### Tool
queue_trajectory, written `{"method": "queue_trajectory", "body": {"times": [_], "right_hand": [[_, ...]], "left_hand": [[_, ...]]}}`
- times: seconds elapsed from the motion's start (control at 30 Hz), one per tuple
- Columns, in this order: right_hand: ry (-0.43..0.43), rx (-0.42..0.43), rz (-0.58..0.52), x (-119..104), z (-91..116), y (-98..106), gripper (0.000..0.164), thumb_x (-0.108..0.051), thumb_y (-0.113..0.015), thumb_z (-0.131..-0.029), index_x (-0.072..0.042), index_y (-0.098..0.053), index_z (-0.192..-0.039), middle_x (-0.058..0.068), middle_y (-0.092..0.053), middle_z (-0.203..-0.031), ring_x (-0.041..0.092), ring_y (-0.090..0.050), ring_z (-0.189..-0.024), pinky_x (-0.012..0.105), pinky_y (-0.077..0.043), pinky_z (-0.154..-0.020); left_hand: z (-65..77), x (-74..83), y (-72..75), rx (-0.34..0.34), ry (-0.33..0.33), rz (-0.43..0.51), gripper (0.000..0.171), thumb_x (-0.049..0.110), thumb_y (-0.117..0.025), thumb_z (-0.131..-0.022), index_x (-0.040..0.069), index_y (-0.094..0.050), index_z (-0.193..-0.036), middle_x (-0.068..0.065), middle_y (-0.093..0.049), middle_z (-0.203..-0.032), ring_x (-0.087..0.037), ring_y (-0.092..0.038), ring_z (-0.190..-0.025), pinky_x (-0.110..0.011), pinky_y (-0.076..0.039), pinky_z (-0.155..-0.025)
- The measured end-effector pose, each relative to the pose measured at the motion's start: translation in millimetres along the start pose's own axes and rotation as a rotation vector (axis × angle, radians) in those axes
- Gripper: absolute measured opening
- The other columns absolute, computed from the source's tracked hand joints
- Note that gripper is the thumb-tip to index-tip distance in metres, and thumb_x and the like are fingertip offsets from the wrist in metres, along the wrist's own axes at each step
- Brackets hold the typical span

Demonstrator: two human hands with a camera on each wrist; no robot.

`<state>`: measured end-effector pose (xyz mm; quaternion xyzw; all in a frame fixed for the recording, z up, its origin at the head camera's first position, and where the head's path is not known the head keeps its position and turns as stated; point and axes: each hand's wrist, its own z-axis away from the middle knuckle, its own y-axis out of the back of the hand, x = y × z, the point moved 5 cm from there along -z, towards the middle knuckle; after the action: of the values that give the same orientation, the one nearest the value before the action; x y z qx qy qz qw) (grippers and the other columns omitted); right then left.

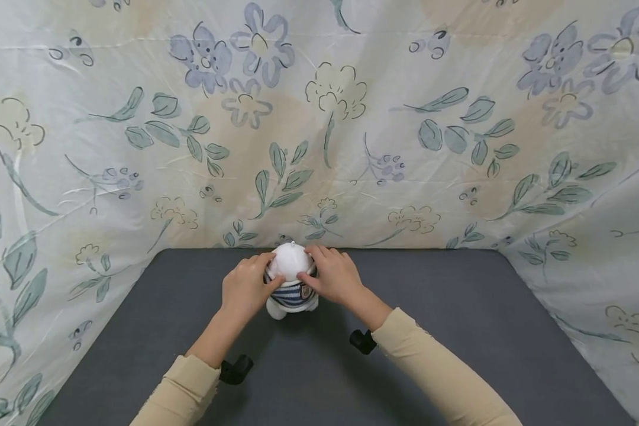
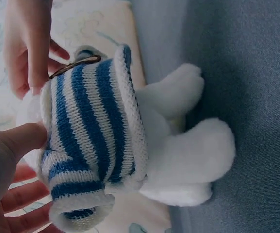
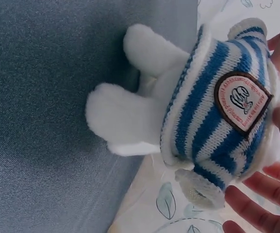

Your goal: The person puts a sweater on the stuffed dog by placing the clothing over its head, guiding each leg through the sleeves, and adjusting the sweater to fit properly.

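Note:
A white plush toy (image 1: 291, 260) is upright at the table's far side, its round head toward the camera. It wears a blue-and-white striped knit sweater (image 2: 89, 114) with a pinkish, brown-edged patch (image 3: 242, 103) on the front. My left hand (image 1: 243, 290) grips one side of the collar, thumb in front and fingers behind. From the other side, my right hand (image 1: 336, 278) holds the collar with its thumb at the edge. Below the hem stick out stubby white legs (image 3: 123, 116). One sleeve (image 2: 84, 213) shows a hollow cuff in the left wrist view.
A dark grey table (image 1: 447, 331) lies under the hands. Floral cloth (image 1: 373, 130) hangs behind it and along both sides. Black wrist mounts (image 1: 236, 370) sit by each beige sleeve (image 1: 436, 367).

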<state>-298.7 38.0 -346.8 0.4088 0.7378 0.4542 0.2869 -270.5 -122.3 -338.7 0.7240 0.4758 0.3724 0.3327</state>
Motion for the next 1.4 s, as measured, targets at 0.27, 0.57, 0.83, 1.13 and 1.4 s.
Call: {"method": "queue_trajectory", "body": {"times": [0.27, 0.57, 0.83, 1.13, 1.4], "right_hand": [[-0.057, -0.015, -0.025, 3.0, -0.2, -6.8, 0.050, -0.052, -0.058, -0.084, -0.012, -0.058, -0.114, 0.002, -0.067, -0.091, 0.015, -0.060, -0.066, 0.027, -0.043, -0.055], [-0.193, -0.177, -0.247, 9.1, 3.8, -23.6, 0.054, -0.054, -0.051, -0.088, -0.011, -0.054, -0.120, 0.004, -0.067, -0.094, 0.014, -0.060, -0.065, 0.026, -0.043, -0.050], [-0.186, -0.179, -0.486, 8.7, 10.4, -36.5, 0.056, -0.046, -0.053, -0.090, -0.009, -0.045, -0.131, 0.008, -0.056, -0.111, 0.018, -0.058, -0.093, 0.034, -0.048, -0.071], [-0.137, -0.159, -0.703, 4.2, 17.9, -43.8, 0.062, -0.027, -0.064, -0.086, -0.006, -0.036, -0.137, 0.019, -0.036, -0.125, 0.027, -0.046, -0.104, 0.044, -0.045, -0.080], [-0.140, -0.172, -0.805, 5.3, 17.3, -50.6, 0.067, -0.024, -0.062, -0.087, -0.005, -0.029, -0.142, 0.016, -0.041, -0.133, 0.029, -0.044, -0.118, 0.047, -0.041, -0.091]], "left_hand": [[-0.4, -7.7, -6.7, -0.078, 0.076, 0.058, 0.052, 0.039, -0.074, -0.075, 0.013, -0.061, -0.118, -0.005, -0.068, -0.103, -0.024, -0.065, -0.080, -0.041, -0.050, -0.058], [2.9, -12.3, -13.4, -0.161, 0.152, 0.168, 0.053, 0.040, -0.070, -0.078, 0.012, -0.058, -0.122, -0.008, -0.069, -0.100, -0.024, -0.065, -0.076, -0.038, -0.048, -0.055], [9.1, -16.4, -21.7, -0.199, 0.197, 0.280, 0.056, 0.035, -0.071, -0.079, 0.010, -0.054, -0.126, -0.010, -0.066, -0.105, -0.024, -0.065, -0.087, -0.041, -0.051, -0.063], [11.3, -17.8, -29.3, -0.203, 0.190, 0.293, 0.061, 0.026, -0.077, -0.074, 0.005, -0.052, -0.125, -0.013, -0.063, -0.108, -0.026, -0.063, -0.091, -0.042, -0.050, -0.067], [9.8, -18.5, -29.6, -0.184, 0.160, 0.304, 0.062, 0.026, -0.078, -0.073, 0.004, -0.053, -0.125, -0.013, -0.059, -0.111, -0.027, -0.060, -0.095, -0.044, -0.049, -0.073]]}}
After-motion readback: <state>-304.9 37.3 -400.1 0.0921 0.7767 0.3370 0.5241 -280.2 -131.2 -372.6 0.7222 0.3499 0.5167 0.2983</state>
